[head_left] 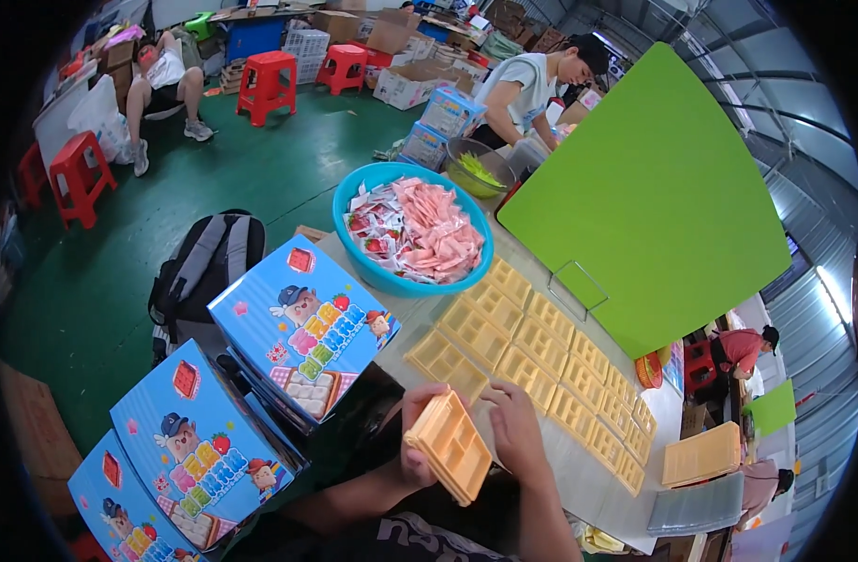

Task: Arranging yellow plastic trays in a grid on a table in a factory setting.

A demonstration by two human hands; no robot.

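Note:
My left hand [414, 421] grips a small stack of pale orange plastic compartment trays [455, 450], tilted up in front of my body at the table's near edge. To the right of that stack, my right hand [515, 429] is raised over the table edge with its fingers apart and nothing visible in them. Rows of similar yellow compartment trays [526, 377] lie side by side on the pale table, just beyond my hands. A turquoise basin [347, 245] at the table's far end holds pink packets [440, 232] and clear strawberry-printed packets [375, 225].
Blue printed cartons [307, 323] stand at my left, with a backpack [204, 272] behind them. A large green board [654, 206] rises along the table's far side beside a wire stand [579, 288]. More trays [701, 456] are stacked at the right. A co-worker [532, 89] stands beyond the basin.

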